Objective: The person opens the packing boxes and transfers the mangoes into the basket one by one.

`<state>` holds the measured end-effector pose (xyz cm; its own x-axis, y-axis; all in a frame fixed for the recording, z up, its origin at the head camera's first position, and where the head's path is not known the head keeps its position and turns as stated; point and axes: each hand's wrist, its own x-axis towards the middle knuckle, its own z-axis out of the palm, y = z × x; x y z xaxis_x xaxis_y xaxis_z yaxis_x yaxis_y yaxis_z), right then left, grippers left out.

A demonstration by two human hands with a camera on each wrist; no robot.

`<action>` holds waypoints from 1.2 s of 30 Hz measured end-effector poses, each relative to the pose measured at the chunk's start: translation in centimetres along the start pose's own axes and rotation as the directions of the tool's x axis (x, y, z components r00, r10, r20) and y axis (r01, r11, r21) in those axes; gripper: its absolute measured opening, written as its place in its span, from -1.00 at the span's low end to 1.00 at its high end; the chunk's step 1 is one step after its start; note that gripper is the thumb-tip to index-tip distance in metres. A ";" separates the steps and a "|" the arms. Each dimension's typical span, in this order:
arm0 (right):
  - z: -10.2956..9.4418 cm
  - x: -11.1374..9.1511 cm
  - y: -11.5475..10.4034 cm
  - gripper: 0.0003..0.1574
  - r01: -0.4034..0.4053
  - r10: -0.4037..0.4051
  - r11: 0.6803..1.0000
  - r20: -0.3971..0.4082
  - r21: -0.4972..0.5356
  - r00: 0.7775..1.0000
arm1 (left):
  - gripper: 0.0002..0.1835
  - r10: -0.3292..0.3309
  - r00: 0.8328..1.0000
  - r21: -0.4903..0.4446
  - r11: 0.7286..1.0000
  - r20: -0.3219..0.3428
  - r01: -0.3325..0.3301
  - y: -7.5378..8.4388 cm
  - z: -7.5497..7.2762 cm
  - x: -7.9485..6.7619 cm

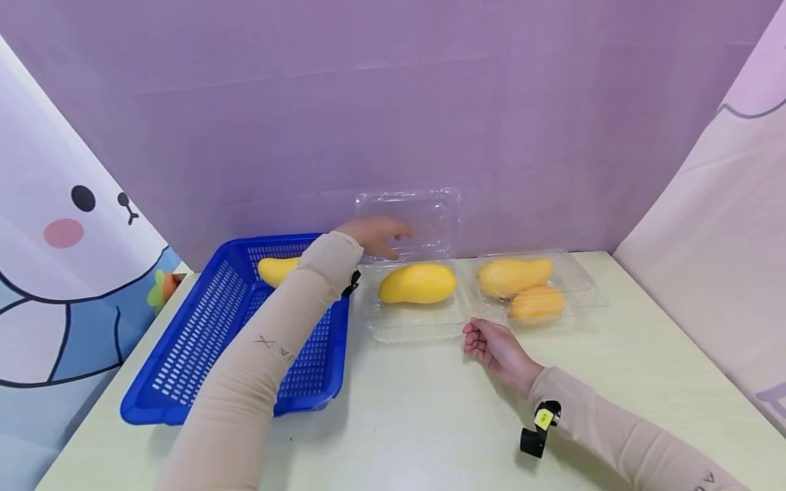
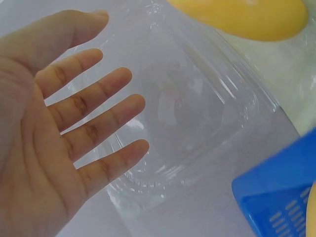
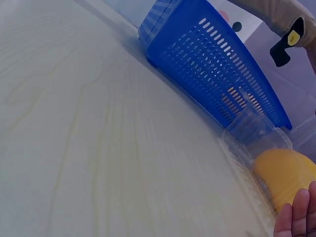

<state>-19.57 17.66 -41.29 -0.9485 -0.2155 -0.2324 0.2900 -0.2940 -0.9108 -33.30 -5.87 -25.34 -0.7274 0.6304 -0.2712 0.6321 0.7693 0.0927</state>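
A clear plastic clamshell box (image 1: pixel 424 332) stands with its lid (image 1: pixel 424 204) raised against the backdrop, and one yellow mango (image 1: pixel 417 284) lies in its base. My left hand (image 1: pixel 379 235) is in front of that lid, its fingers spread and nothing in the palm, as the left wrist view shows. At the box's front right corner is my right hand (image 1: pixel 499 349), fingers loosely bent and holding nothing visible. Just beyond it, a second clear box (image 1: pixel 577 279) contains two mangoes (image 1: pixel 514 276), the smaller one (image 1: pixel 537 305) nearer me.
On the left a blue slotted basket (image 1: pixel 233 327) has a yellow mango (image 1: pixel 276 271) at its far end, partly hidden by my left sleeve. A purple cloth (image 1: pixel 393 102) rises behind the pale table (image 1: pixel 393 423). Printed cloths flank both sides.
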 end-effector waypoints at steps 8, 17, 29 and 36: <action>-0.1 0.1 0.2 -0.58 -0.002 0.002 1.000 0.000 -0.020 1.000 | -0.40 -0.015 1.000 -0.036 0.999 0.007 0.015 0.9 -0.1 0.3; -0.4 0.0 0.1 -0.58 0.007 -0.007 1.000 -0.001 -0.029 1.000 | -0.38 0.009 1.000 -0.057 0.998 -0.013 -0.010 2.0 -0.3 0.9; -0.2 -0.3 0.0 -0.60 0.003 -0.003 0.999 -0.004 -0.049 1.000 | -0.35 -0.013 1.000 -0.111 0.994 0.002 0.013 2.1 0.8 2.3; -0.2 -0.4 -0.1 -0.60 0.005 -0.004 0.999 0.017 -0.048 1.000 | -0.36 -0.008 1.000 -0.126 0.992 0.011 0.009 2.1 1.1 2.6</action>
<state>-19.21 17.98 -41.19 -0.9474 -0.2298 -0.2229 0.2788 -0.2496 -0.9273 -33.53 -2.72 -26.93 -0.7297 0.6229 -0.2822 0.5864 0.7822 0.2105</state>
